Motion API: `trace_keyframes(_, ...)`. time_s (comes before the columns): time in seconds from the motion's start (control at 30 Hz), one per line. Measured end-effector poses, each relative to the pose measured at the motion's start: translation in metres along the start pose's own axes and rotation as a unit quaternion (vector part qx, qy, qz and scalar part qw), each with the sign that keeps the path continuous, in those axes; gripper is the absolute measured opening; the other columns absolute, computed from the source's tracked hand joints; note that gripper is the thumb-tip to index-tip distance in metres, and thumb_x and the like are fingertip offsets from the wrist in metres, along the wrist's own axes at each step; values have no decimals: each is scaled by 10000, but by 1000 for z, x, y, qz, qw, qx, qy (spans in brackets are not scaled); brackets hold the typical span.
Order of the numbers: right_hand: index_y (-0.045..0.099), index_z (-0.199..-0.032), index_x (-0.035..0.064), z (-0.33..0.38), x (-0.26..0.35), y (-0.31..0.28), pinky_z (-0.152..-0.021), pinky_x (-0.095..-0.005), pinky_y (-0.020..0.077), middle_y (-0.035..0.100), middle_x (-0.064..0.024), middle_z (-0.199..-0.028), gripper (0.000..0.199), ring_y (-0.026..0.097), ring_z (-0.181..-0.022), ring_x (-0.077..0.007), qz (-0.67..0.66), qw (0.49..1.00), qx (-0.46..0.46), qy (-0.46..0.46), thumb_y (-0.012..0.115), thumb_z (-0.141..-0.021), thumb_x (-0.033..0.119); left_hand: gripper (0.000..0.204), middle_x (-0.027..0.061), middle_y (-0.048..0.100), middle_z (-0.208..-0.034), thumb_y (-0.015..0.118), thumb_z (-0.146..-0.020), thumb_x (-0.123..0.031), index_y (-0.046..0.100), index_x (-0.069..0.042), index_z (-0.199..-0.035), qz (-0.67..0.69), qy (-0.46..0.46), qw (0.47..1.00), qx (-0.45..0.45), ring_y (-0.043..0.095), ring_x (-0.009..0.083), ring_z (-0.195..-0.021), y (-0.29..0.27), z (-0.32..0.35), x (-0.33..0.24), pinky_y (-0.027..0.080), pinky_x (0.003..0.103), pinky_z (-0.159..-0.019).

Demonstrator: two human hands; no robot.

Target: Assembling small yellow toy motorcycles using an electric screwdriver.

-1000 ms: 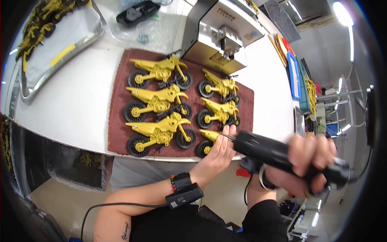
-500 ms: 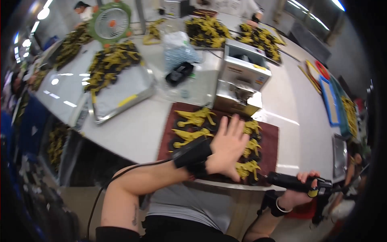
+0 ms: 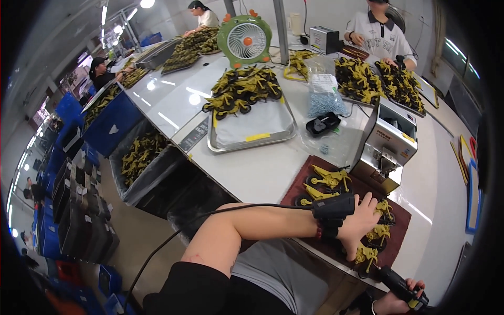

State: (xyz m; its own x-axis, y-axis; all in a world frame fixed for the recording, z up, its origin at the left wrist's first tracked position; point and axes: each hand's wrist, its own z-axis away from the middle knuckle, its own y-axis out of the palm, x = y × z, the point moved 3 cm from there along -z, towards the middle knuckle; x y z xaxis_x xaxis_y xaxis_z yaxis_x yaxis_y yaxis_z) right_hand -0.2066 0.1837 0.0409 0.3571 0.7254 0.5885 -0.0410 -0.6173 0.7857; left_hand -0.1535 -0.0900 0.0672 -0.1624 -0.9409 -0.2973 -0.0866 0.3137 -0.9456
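Note:
My left hand (image 3: 358,226) is spread flat, palm down, over the middle of a dark red mat (image 3: 400,227). Beneath and around it lie several yellow and black toy motorcycles (image 3: 332,179); whether the palm presses on any of them is hidden. A black device is strapped to the left wrist, and a cable runs from it along the forearm. Low at the right, my right hand (image 3: 391,304) is closed round a black electric screwdriver (image 3: 395,282). Its tip points at the mat's near edge, beside the nearest toy motorcycle (image 3: 366,258).
Behind the mat stands a silver box-shaped machine (image 3: 377,152). Left of it are a black dish (image 3: 323,124), a bag of small blue pieces (image 3: 324,100) and a metal tray (image 3: 252,143) with heaped toys. A green fan (image 3: 244,41) stands farther back. Co-workers sit around the tables.
The view has swung left, so the table and both hands appear farther right. My left hand stays spread over the mat, and my right hand still holds the screwdriver near its edge.

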Motion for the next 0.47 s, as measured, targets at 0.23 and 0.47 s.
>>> trace_keyframes(0.23,584,-749,108,2,2,-7,-562,-322,435,584,-72,-791,138,539,-590,-200,-41,999,12,22,624,-695,229,791,220,405,-1038,805,-321,-263,449,56,-951,113,-8,993,-26,425,341,-996,-11,9,-4,446,390,-788)
trace_keyframes(0.47,485,-927,4,-5,5,-36,-797,-316,379,514,-79,-892,191,453,-732,-161,-115,974,155,116,498,-875,187,829,262,443,-1116,763,-402,-337,439,53,-1056,155,5,971,-180,401,378,-1124,-93,84,16,350,431,-955)
